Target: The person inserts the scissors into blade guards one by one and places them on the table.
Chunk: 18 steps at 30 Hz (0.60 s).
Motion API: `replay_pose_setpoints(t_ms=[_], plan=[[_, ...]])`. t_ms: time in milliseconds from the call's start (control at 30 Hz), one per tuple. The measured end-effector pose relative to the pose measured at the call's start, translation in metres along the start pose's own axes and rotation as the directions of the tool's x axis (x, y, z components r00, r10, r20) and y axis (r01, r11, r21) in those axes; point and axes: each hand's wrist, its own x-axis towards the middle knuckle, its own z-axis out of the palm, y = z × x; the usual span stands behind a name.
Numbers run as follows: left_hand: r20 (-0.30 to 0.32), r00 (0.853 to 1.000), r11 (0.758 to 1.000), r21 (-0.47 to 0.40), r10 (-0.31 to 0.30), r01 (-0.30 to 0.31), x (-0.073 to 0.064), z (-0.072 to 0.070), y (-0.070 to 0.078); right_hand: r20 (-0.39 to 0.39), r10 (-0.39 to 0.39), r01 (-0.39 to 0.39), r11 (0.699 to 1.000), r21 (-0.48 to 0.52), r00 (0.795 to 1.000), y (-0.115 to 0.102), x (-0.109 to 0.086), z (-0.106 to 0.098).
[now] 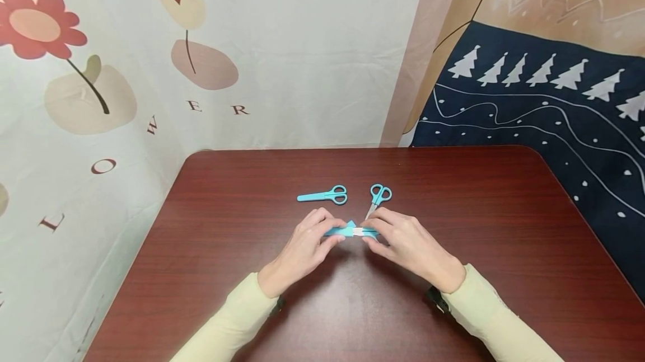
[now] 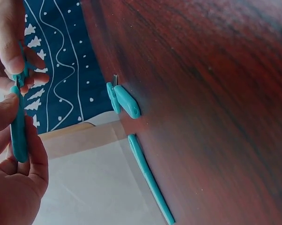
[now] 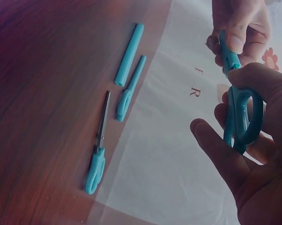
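Note:
My left hand [image 1: 302, 241] pinches a turquoise blade cover [image 2: 19, 136] between thumb and fingers. In my right hand [image 1: 413, 241] are turquoise-handled scissors [image 3: 258, 119], gripped by the handles. Their blades point left into the cover's mouth, and a short length of bare metal shows between the two hands in the head view. Just beyond the right fingers lies a second pair of scissors [image 1: 375, 200] with its blades bare. A loose turquoise cover [image 3: 130, 54] lies near it, mostly hidden by the hands in the head view.
Farther back on the dark red wooden table [image 1: 227, 194] lies a third pair of scissors [image 1: 314, 197] in its cover, handles to the right. A printed white curtain [image 1: 312, 71] and a navy cloth with white trees [image 1: 504, 110] hang behind the table.

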Motion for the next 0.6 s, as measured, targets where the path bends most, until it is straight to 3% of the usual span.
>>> replay_pose_setpoints(t_ms=[600], plan=[[0.006, 1.0, 1.0, 0.01, 0.024, -0.024, 0.0024, 0.0033, 0.0025, -0.004, -0.026, 0.026, 1.0, 0.013, 1.0, -0.0006, 0.0015, 0.0032]])
